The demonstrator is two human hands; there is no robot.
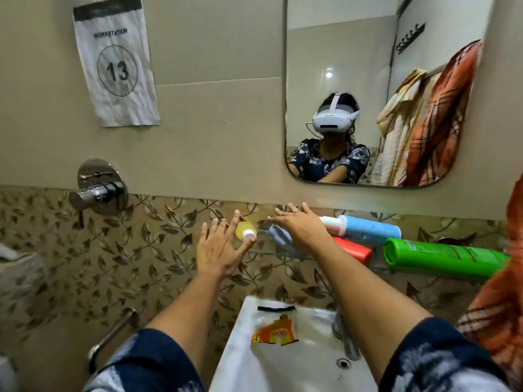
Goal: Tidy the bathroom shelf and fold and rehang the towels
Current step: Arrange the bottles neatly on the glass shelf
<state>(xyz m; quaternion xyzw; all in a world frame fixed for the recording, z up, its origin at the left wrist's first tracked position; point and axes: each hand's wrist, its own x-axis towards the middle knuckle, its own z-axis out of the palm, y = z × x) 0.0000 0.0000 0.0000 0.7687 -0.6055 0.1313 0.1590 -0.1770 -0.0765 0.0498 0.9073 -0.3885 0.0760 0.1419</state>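
An orange striped towel (498, 306) hangs at the right edge. On the glass shelf (263, 251) lie 3 bottles: green (441, 257), blue (370, 229), red (355, 251). Both hands, right (297, 226) and left (218, 247), reach out with fingers spread, grasping nothing (the left thumb touches a small yellow bottle (245, 231)).

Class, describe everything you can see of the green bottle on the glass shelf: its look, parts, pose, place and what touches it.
The green bottle looks like glossy plastic, with a flat green cap at its left end and dark print along its body. It lies on its side at the right end of the glass shelf, cap pointing left toward the red bottle, which lies close beside it. Behind it lies the blue bottle. Its right end is hidden by an orange towel. Neither hand touches it.
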